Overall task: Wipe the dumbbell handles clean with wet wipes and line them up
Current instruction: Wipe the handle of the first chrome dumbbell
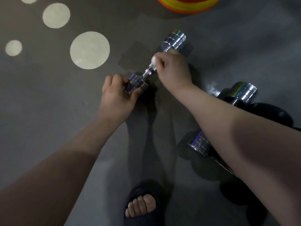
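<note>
Dumbbell (147, 73) end gripped by curled left hand (116, 95) fingers (117, 78), wet wipe (153, 60) pinched in right hand (175, 70) fingers (161, 62); might roll away with loose grip.

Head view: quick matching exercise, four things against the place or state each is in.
1 left hand
2 right hand
3 spare dumbbell
4 slipper

A pinches the wet wipe against the handle
B right side, touched by neither hand
C grips the chrome end weight
D bottom edge, toes showing

Pairs: 1-C, 2-A, 3-B, 4-D
</note>
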A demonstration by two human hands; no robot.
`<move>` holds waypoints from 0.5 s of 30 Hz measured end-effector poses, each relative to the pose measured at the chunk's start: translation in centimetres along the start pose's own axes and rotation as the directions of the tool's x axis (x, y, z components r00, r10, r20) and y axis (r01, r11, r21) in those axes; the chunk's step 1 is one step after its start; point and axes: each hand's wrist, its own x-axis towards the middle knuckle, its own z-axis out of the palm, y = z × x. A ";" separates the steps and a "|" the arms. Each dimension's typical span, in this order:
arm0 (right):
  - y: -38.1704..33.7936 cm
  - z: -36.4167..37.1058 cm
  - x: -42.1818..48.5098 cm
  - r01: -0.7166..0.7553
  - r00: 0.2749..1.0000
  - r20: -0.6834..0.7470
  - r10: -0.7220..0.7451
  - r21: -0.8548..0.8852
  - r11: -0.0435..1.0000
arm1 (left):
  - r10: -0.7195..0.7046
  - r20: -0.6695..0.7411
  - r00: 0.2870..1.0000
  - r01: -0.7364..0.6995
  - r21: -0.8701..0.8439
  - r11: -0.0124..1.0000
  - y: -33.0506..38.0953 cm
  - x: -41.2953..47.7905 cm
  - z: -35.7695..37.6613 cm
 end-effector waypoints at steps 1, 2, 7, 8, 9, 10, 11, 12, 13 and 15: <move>0.2 -0.2 0.5 -0.075 0.996 -0.046 0.074 -0.009 0.997 | 0.004 0.000 1.000 -0.004 0.017 1.000 0.1 -0.1 0.1; 0.2 -0.3 0.5 -0.117 0.990 -0.079 0.115 -0.020 0.993 | 0.009 -0.003 1.000 -0.009 0.040 0.999 0.3 -0.3 0.2; -0.1 -0.3 -2.7 0.095 0.994 0.063 -0.093 -0.036 0.995 | 0.040 0.005 0.999 -0.041 0.163 0.986 1.1 -1.2 0.8; 0.3 -0.7 -2.5 0.119 0.990 0.083 -0.114 -0.056 0.991 | 0.043 0.004 0.999 -0.043 0.184 0.982 1.3 -1.3 0.9; 0.7 -1.0 -1.8 0.114 0.992 0.065 -0.109 -0.079 0.990 | 0.049 0.000 0.999 -0.048 0.205 0.978 1.4 -1.5 1.0; 1.1 -1.1 -1.0 0.073 0.997 0.025 -0.071 -0.105 0.992 | 0.059 -0.004 0.998 -0.057 0.223 0.973 1.5 -1.6 1.0; 1.3 -1.2 -0.2 0.010 1.000 -0.020 -0.012 -0.125 0.992 | 0.068 -0.006 0.998 -0.065 0.233 0.970 1.6 -1.7 1.1; 1.3 -1.2 0.3 -0.058 0.997 -0.052 0.051 -0.131 0.990 | 0.075 -0.005 0.997 -0.072 0.235 0.969 1.7 -1.7 1.1; 1.0 -0.9 0.2 -0.092 0.994 -0.063 0.084 -0.136 0.986 | 0.079 -0.002 0.997 -0.076 0.232 0.970 1.7 -1.7 1.1; -0.2 -0.4 -1.2 -0.021 1.000 0.006 0.022 -0.135 0.991 | 0.076 -0.001 0.997 -0.074 0.221 0.972 1.6 -1.7 1.0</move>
